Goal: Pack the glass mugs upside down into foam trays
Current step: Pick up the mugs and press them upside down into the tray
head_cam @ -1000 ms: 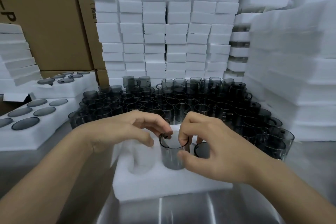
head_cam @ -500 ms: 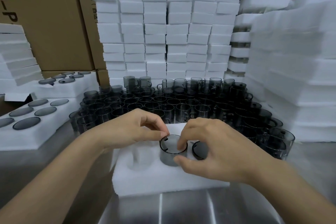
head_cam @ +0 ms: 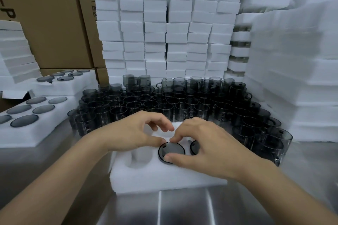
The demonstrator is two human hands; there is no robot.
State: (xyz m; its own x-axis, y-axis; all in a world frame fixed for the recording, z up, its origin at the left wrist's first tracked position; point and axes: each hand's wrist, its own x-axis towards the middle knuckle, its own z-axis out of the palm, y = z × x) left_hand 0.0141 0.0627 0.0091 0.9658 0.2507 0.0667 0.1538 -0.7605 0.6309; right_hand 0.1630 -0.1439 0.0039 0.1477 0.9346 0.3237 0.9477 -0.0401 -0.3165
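I have a smoked glass mug (head_cam: pixel 171 151) base-up in the middle pocket of the foam tray (head_cam: pixel 164 175), sunk so far that only its round bottom shows level with the foam. My right hand (head_cam: pixel 206 144) pinches that base between thumb and fingertips, while my left hand (head_cam: pixel 135 133) rests its thumb tip at the base's far-left edge, the other fingers curled loosely above the foam; neither hand carries anything else. I hold it from both sides, I think, so it goes down straight and the rim does not catch the pocket wall. Just beside it to the right another mug base (head_cam: pixel 194 147) sits in its pocket, partly hidden under my right hand. The pocket (head_cam: pixel 141 155) to the left is empty and looks like the next one to fill. Unpacked mugs (head_cam: pixel 164 100) stand upright and crowded on the metal surface (head_cam: pixel 182 210) just behind the tray, within easy reach. Filled trays (head_cam: pixel 27 115) lie to my left.
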